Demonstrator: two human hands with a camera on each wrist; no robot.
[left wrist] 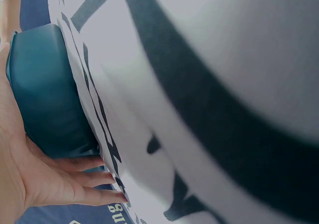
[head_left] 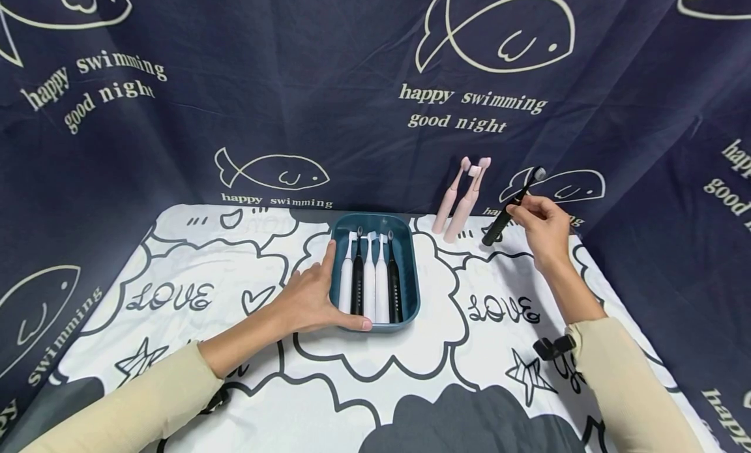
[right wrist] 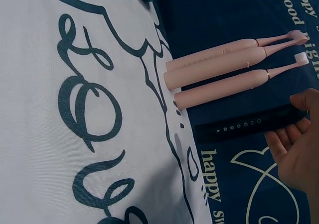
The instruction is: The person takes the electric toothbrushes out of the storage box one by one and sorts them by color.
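Navy fish-printed fabric (head_left: 281,68) backs white patterned cloth (head_left: 305,407); the left hand (head_left: 311,296), fingers straight, braces a blue rounded-rectangular tray (head_left: 409,270); the right hand (head_left: 545,228) pinches a slim black toothbrush (head_left: 500,225) beside pale-pink toothbrushes (head_left: 460,218); transfer seems in hand, next needing steady grip.

Bin (head_left: 406,248)'s about centered left to right on the table (head_left: 328,391), toward the back, with five toothbrushes (head_left: 369,283) side by side in it and the left hand (head_left: 313,296) along its left side, thumb at the front edge. Off to the right, three standing toothbrushes (head_left: 463,213) are near the curtain (head_left: 352,101) behind the table, and right of those there's the right hand (head_left: 545,228) with another toothbrush (head_left: 499,227) in it.
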